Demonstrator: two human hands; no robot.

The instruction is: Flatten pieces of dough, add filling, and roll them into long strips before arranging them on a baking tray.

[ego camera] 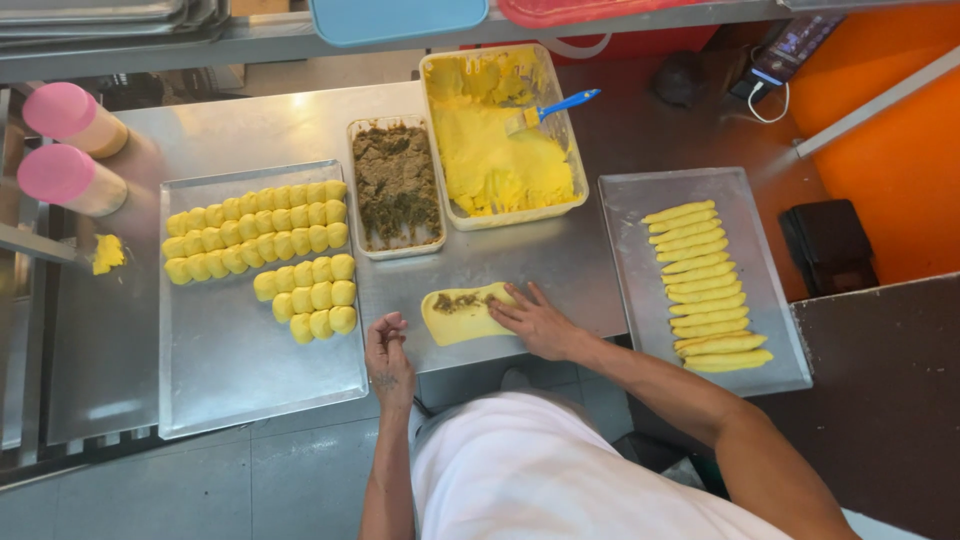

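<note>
A flattened piece of yellow dough [462, 315], with a strip of dark filling on it, is being pressed against the steel table [540, 255] by the right hand [535, 320], fingers spread flat and gripping nothing. The left hand [387, 345] is being held loosely curled and empty just left of the dough, beside a tray [230, 370] of dough balls [270, 240].

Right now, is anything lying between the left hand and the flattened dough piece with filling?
Nothing visible. The left hand rests just left of the flattened dough on bare steel table; the right hand already presses on its right edge.
</note>
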